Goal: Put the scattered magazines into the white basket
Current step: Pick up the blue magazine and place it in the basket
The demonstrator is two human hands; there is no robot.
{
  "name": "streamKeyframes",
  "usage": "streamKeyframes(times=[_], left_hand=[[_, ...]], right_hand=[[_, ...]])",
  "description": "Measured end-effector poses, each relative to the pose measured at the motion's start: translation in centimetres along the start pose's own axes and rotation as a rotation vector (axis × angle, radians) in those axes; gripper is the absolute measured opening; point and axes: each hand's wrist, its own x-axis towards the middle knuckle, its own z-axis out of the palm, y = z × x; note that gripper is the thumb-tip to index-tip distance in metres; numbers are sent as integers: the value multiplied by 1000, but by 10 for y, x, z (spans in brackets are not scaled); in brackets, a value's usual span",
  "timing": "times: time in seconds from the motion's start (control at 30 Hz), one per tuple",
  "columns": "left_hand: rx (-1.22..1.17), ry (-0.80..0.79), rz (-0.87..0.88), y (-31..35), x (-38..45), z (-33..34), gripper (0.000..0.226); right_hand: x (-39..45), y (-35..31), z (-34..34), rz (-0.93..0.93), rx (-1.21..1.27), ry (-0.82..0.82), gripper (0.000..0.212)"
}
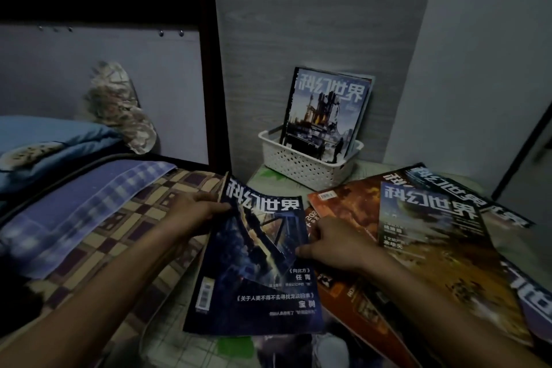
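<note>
A dark blue magazine [257, 272] lies in front of me, its upper left part lifted. My left hand [194, 212] grips its top left edge. My right hand [331, 243] pinches its right edge, thumb on the cover. A white perforated basket [298, 164] stands against the wall beyond, with a magazine [325, 110] standing upright in it. To the right lie more magazines: an orange one [346, 206], a green and yellow one [433, 242] on top of it, and a dark one [466, 191] behind.
A bed with a checked sheet [143, 218], a striped blue cloth [74, 212] and a blue pillow [44, 140] fills the left. Its dark headboard post [215, 84] rises beside the basket. A wood-grain wall [313, 24] runs behind.
</note>
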Motion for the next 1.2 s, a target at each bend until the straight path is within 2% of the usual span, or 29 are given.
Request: streamKeyframes(times=[0.03,0.1,0.17,0.23,0.3,0.37,0.47,0.63,0.7,0.77,0.87,0.97,1.1,1.2], left_hand=[[69,-93,19,-1,-6,4,20],[140,-174,105,-1,-22,14,22],[-38,-196,199,7,-34,18,22],[-222,-242,336,27,-43,16,20],[-296,-259,495,54,-48,15,27],[-301,-225,626,78,-49,19,27],[-247,-189,732,96,-45,31,23],[163,-226,680,49,-37,48,47],[233,-123,716,29,-33,49,36],[170,-38,703,30,-28,51,26],[59,68,723,67,-10,53,22],[40,189,777,124,23,51,22],[91,185,780,184,82,56,23],[126,174,732,197,134,67,29]], right_hand=[[-2,2,1,3,19,0,22],[-6,5,3,14,77,1,19],[-12,9,-3,8,268,32,24],[-17,9,-18,-33,613,57,45],[-24,3,-41,-169,822,135,41],[-33,-7,-67,-300,806,279,28],[-43,-11,-85,-375,685,441,25],[-44,21,-60,-215,554,430,35],[-37,28,-59,-224,567,426,33],[-28,24,-74,-291,523,472,24],[-11,5,-113,-359,465,594,5],[13,-17,-156,-371,544,678,8],[58,-27,-186,-302,517,819,12],[105,-16,-188,-253,495,838,14]])
